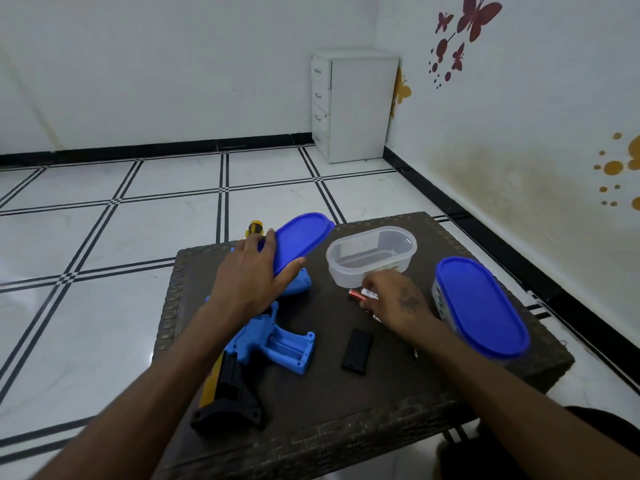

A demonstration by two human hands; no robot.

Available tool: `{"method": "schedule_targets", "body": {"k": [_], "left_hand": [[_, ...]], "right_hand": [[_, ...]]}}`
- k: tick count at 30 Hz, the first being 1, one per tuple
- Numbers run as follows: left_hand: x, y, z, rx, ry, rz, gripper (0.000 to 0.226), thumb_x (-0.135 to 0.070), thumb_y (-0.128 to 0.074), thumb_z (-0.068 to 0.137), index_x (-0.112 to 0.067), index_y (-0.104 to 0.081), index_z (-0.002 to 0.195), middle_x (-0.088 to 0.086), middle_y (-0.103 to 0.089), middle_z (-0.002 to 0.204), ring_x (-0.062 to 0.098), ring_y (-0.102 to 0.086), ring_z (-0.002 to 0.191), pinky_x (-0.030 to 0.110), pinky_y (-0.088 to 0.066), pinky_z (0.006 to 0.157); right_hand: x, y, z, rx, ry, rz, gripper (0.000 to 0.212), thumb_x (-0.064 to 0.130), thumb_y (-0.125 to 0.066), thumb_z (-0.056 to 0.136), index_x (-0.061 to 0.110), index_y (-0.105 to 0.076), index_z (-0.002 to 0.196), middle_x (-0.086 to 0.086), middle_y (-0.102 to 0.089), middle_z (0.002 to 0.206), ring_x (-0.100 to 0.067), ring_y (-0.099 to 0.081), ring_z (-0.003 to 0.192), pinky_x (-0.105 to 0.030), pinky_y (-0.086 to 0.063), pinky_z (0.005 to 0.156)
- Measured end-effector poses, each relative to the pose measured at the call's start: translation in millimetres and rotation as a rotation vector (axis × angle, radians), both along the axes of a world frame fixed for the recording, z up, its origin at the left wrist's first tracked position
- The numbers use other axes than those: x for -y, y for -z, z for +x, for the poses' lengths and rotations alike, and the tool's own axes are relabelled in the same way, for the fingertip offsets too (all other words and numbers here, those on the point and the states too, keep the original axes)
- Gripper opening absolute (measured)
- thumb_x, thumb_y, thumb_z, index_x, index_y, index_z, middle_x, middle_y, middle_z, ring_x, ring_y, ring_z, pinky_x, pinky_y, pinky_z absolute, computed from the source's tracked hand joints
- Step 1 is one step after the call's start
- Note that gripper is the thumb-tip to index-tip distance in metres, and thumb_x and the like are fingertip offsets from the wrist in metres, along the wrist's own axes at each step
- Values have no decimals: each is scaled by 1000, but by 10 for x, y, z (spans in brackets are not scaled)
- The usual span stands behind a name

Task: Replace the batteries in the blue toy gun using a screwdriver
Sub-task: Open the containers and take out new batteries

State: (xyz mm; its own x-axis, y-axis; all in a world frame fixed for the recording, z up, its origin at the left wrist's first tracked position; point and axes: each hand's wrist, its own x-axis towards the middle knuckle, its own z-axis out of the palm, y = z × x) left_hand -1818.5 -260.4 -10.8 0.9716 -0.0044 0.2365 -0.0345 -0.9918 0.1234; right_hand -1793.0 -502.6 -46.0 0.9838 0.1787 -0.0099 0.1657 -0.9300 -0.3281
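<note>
Pinch batteries (362, 294) firmly in right hand (398, 299), left hand (252, 271) gripping blue lid (301, 239) clear of toy gun's (263, 344) open compartment near the worktop's (398, 393) left edge.

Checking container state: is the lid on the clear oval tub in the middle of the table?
No: the clear tub stands open and empty, and the left hand holds a blue lid beside it.

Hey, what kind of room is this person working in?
Probably a room in a home: butterfly wall stickers, a small white drawer unit in the corner, a tiled floor, and a low dark table.
</note>
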Motion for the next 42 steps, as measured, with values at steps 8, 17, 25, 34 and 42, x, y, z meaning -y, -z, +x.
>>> {"method": "schedule_targets", "body": {"k": [8,17,25,34,42], "left_hand": [[25,100,9,20,12,-75,85,-73,-21,87,-16,-22,151,9,-39,142,27,-45,125,41,-47,94],[81,31,75,30,14,-93,82,-70,-23,91,-16,-19,152,9,-40,142,26,-45,124,39,-45,95],[154,-59,113,38,20,-78,82,-71,-22,90,-15,-23,150,10,-42,137,26,-45,122,40,-45,94],[316,-44,168,9,32,-85,84,-71,-23,90,-14,-23,151,11,-43,139,27,-45,123,40,-44,95],[439,-61,248,15,48,-105,84,-72,-25,89,-15,-23,151,11,-42,139,26,-47,122,39,-47,92]], "right_hand": [[42,-68,58,-22,-28,-56,21,20,-69,86,16,-69,107,-4,-68,107,-18,-61,97,-29,-50,80],[79,-600,196,204,-64,-23,16,29,-70,86,22,-69,101,3,-66,99,-12,-52,86,-20,-33,59],[87,-521,378,217,-88,-22,27,21,-70,87,19,-65,114,0,-64,109,-15,-57,96,-31,-52,81],[208,-384,-186,-216,-266,-272,37,37,-73,82,21,-58,112,3,-61,103,-13,-58,93,-28,-50,77],[240,-509,-76,-48,-179,-190,17,25,-64,89,20,-63,105,3,-63,99,-15,-60,91,-29,-52,79]]}}
